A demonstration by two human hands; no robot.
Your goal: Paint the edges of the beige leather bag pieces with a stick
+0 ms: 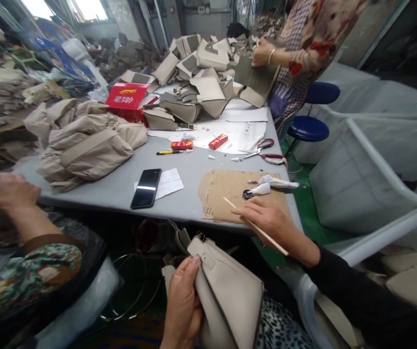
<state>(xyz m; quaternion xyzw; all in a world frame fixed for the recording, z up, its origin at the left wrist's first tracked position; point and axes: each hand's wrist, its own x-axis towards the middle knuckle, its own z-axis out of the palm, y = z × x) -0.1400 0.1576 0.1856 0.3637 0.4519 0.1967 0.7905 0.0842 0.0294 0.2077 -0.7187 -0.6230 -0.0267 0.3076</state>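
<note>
Below the table's front edge, my left hand (183, 303) pinches the upper edge of a beige handbag (232, 286), thumb on its outer face. The bag rests tilted over my lap. My right hand (268, 220) is over the table's near right corner, its fingers closed on a thin wooden stick (266, 235). A piece of brown cardboard (226, 189) lies under that hand. On the cardboard, just beyond my fingers, are a small white bottle (261, 189) with a dark round end and a white wrapped tube (277, 182).
Beyond the cardboard lie red-handled scissors (271, 157), small red boxes (218, 141) and a yellow pen (172, 152). A phone (146, 188) and beige cloth (92, 145) are leftward. Bags (208, 92) pile up behind. Co-workers' hands (262, 52) show at right back and far left. White bins (361, 165) stand right.
</note>
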